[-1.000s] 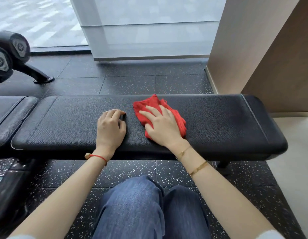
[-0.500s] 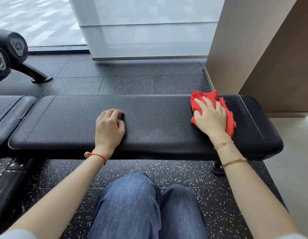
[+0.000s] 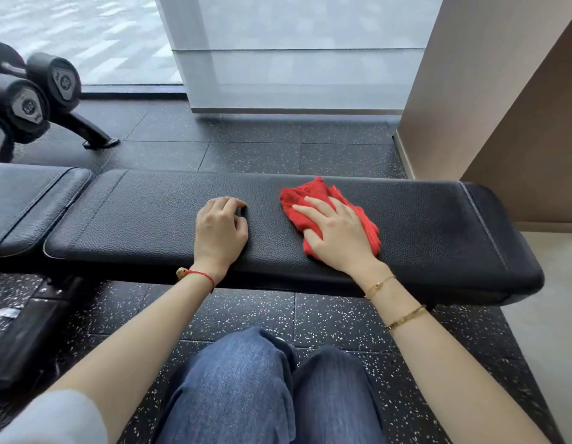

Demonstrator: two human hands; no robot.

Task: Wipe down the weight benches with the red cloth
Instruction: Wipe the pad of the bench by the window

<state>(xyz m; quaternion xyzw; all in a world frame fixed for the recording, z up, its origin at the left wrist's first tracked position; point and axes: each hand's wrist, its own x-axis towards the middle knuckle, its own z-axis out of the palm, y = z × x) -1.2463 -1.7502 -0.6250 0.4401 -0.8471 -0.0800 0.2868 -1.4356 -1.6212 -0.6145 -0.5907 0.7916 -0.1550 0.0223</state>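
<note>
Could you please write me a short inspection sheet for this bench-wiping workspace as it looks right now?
Surface: long black bench pad, level, with a second black pad butted at its left end.
Job's things: red cloth crumpled on the long pad, right of centre.
Clutter: nothing seen on the pads.
Hands: right hand presses flat on the cloth, fingers spread; left hand rests on the pad with fingers curled, holding nothing.
Cables: nothing seen.
Surroundings: dumbbells on a rack at far left, speckled black floor, frosted window behind, brown wall at right.
</note>
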